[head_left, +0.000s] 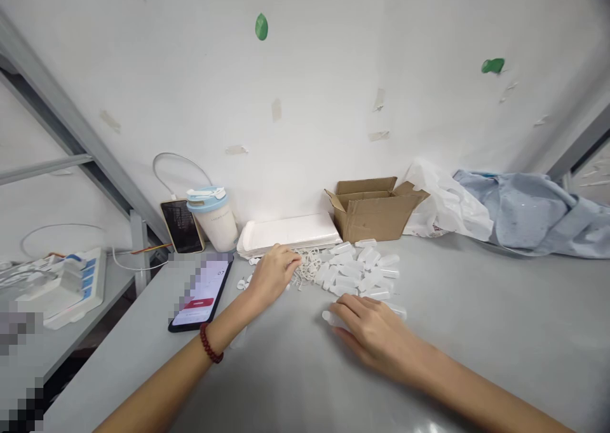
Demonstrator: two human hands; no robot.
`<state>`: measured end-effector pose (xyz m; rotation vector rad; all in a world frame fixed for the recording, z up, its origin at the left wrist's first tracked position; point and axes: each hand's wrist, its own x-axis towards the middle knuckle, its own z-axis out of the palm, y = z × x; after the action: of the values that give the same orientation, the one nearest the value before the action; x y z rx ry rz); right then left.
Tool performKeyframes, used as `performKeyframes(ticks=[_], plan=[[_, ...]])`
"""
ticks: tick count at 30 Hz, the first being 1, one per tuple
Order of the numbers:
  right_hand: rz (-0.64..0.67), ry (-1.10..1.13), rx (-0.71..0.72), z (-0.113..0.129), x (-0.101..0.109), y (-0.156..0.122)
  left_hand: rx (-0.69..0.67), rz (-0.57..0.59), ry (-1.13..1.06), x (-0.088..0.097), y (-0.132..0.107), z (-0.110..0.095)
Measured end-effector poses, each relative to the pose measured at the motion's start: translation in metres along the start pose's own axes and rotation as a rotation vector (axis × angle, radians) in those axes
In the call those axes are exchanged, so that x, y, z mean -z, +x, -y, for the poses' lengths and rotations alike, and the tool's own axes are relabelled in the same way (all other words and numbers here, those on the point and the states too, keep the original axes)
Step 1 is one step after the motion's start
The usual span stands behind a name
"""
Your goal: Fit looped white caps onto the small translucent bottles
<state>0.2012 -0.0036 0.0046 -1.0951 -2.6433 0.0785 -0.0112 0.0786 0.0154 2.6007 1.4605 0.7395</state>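
My left hand (272, 272) is at the left edge of a heap of small white pieces (311, 265), its thumb and fingertips pinched together. What sits between those fingertips is hidden or too small to make out. My right hand (365, 325) lies lower on the table, fingers curled round a translucent plastic tube (335, 320) whose rounded end points left. Beyond it is a pile of similar translucent tubes (357, 271), right beside the white pieces. A few small white caps (242, 284) lie left of my left hand.
Behind the piles are a stack of white packets (288, 233) and an open cardboard box (374, 214). On the left stand a lidded cup (214, 220) and a propped phone (182, 226); another phone (203, 293) lies flat. A plastic bag (445, 204) and blue cloth (528, 211) are at right.
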Motion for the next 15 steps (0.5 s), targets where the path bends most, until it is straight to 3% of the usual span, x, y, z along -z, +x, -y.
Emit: performKeyframes(ticks=[3, 6, 8, 11, 15], plan=[[-0.007, -0.017, -0.018, -0.001, 0.0, 0.0, 0.079, -0.081, -0.161, 0.005, -0.004, -0.003], [-0.009, -0.027, -0.043, -0.002, -0.001, 0.001, 0.305, -0.087, -0.521, 0.013, -0.012, -0.013], [-0.021, -0.022, -0.045, -0.003, -0.001, 0.001, 0.451, -0.042, -0.791, 0.018, -0.02, -0.022], [-0.065, -0.008, -0.023, -0.002, -0.002, -0.001, 0.553, 0.041, -1.139, 0.021, -0.034, -0.037], [-0.131, 0.007, 0.022, 0.001, -0.004, -0.003, 0.631, 0.179, -1.366, 0.015, -0.049, -0.051]])
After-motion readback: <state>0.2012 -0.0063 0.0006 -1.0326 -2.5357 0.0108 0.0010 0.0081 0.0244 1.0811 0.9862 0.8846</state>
